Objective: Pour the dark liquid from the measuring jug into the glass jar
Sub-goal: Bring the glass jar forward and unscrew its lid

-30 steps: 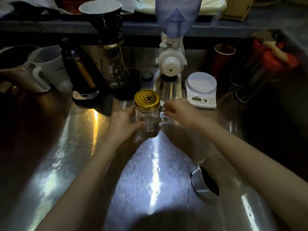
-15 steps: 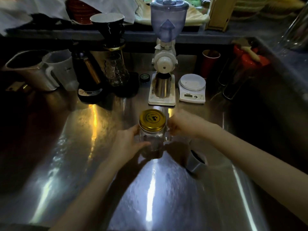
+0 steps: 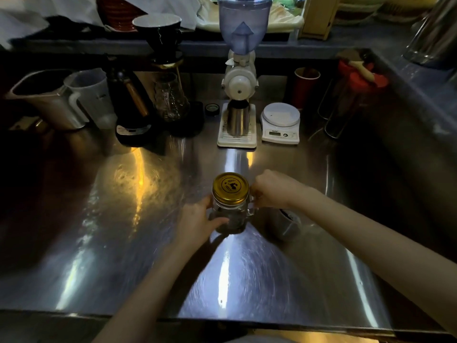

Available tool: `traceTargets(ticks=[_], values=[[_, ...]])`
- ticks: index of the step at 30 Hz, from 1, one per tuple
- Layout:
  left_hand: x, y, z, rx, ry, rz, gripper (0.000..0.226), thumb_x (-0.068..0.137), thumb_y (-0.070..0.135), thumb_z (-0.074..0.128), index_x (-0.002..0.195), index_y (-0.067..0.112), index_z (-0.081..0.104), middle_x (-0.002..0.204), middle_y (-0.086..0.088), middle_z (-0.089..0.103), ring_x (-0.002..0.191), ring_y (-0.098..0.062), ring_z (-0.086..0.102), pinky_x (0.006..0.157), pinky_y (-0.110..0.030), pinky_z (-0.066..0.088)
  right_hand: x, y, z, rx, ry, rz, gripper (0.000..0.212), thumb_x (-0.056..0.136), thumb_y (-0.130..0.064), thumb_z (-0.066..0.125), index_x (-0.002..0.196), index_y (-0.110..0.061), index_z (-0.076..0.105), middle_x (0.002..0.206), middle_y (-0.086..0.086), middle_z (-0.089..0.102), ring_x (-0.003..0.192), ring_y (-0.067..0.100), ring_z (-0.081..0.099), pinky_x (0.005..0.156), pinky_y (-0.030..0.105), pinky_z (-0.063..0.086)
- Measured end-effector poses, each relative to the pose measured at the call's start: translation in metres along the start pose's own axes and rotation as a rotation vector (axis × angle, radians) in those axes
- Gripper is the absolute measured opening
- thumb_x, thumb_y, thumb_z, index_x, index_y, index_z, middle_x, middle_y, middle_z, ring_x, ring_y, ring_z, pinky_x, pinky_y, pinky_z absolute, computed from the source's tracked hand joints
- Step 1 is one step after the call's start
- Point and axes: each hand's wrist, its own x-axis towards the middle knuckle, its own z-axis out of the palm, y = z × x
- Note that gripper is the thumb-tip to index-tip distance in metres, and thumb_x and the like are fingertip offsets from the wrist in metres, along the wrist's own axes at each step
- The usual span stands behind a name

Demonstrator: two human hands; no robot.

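Observation:
A clear glass jar (image 3: 228,216) with a handle and a gold screw lid (image 3: 230,187) stands upright in the middle of the steel counter (image 3: 123,219). My left hand (image 3: 197,222) wraps the jar's left side. My right hand (image 3: 270,189) grips the jar's handle on the right. Just right of the jar, partly under my right forearm, a small metal jug (image 3: 286,225) holds something dark. A white plastic measuring jug (image 3: 92,95) stands at the back left.
Along the back stand a metal pitcher (image 3: 42,100), a black kettle (image 3: 128,107), a glass carafe (image 3: 170,97) under a dripper, a white grinder (image 3: 238,78), a white scale (image 3: 280,123), a red cup (image 3: 306,85) and red-lidded jars (image 3: 351,95).
Both hands have drawn the jar toward me along the counter, away from the grinder. The view has tilted, so the counter's front edge now shows.

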Motion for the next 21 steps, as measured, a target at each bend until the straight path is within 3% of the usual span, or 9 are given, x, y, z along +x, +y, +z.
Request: traceTargets(ticks=[6, 8, 10, 12, 15, 18, 21], values=[[-0.002, -0.005, 0.003, -0.045, -0.018, 0.001, 0.051, 0.075, 0.022, 0.071, 0.121, 0.01, 0.052, 0.115, -0.012, 0.066, 0.102, -0.022, 0.061, 0.083, -0.021, 0.04, 0.002, 0.001, 0.001, -0.01, -0.037, -0.015, 0.016, 0.083, -0.022, 0.067, 0.09, -0.008, 0.067, 0.087, 0.012, 0.068, 0.079, 0.025, 0.064, 0.071, 0.038, 0.055], [-0.002, -0.008, 0.003, -0.083, -0.032, -0.001, 0.065, 0.074, 0.028, 0.071, 0.131, 0.013, 0.041, 0.124, -0.01, 0.061, 0.11, -0.024, 0.058, 0.088, -0.024, 0.04, 0.002, 0.004, -0.005, 0.016, -0.087, 0.001, 0.025, 0.084, -0.022, 0.065, 0.106, -0.01, 0.065, 0.102, 0.01, 0.068, 0.092, 0.024, 0.063, 0.076, 0.034, 0.051], [-0.001, -0.011, 0.001, -0.061, -0.039, -0.005, 0.086, 0.074, 0.039, 0.068, 0.142, 0.016, 0.021, 0.141, -0.009, 0.045, 0.125, -0.025, 0.045, 0.1, -0.032, 0.036, 0.002, 0.006, -0.016, 0.074, -0.101, 0.038, 0.037, 0.089, -0.019, 0.059, 0.124, -0.012, 0.055, 0.121, 0.01, 0.062, 0.108, 0.024, 0.058, 0.087, 0.032, 0.047], [0.001, -0.013, -0.003, -0.006, -0.033, 0.009, 0.092, 0.075, 0.046, 0.065, 0.144, 0.018, 0.011, 0.152, -0.007, 0.027, 0.137, -0.022, 0.028, 0.11, -0.035, 0.024, 0.001, 0.002, -0.03, 0.172, -0.006, 0.04, 0.039, 0.094, -0.021, 0.05, 0.131, -0.012, 0.048, 0.127, 0.011, 0.058, 0.112, 0.023, 0.056, 0.09, 0.03, 0.044], [0.002, -0.016, -0.004, 0.022, -0.036, 0.061, 0.088, 0.076, 0.049, 0.061, 0.144, 0.02, 0.014, 0.155, -0.003, 0.019, 0.14, -0.016, 0.019, 0.111, -0.03, 0.016, -0.002, -0.015, -0.04, 0.279, 0.094, -0.041, 0.056, 0.091, -0.043, 0.049, 0.139, -0.015, 0.037, 0.134, 0.009, 0.052, 0.117, 0.02, 0.051, 0.094, 0.032, 0.043], [0.004, -0.018, -0.003, 0.028, -0.025, 0.131, 0.077, 0.078, 0.051, 0.058, 0.141, 0.023, 0.023, 0.152, -0.001, 0.028, 0.138, -0.014, 0.025, 0.111, -0.03, 0.019, 0.002, -0.029, -0.033, 0.053, 0.059, -0.098, 0.075, 0.082, -0.063, 0.048, 0.14, -0.019, 0.032, 0.131, 0.005, 0.049, 0.113, 0.019, 0.048, 0.089, 0.033, 0.045], [0.007, -0.022, 0.001, 0.018, -0.037, 0.151, 0.074, 0.075, 0.063, 0.044, 0.138, 0.026, 0.031, 0.148, 0.0, 0.036, 0.137, -0.012, 0.028, 0.112, -0.034, 0.025, 0.013, -0.032, -0.026, -0.062, 0.068, -0.13, 0.075, 0.078, -0.064, 0.053, 0.134, -0.017, 0.038, 0.123, 0.005, 0.051, 0.104, 0.019, 0.046, 0.08, 0.031, 0.044]])
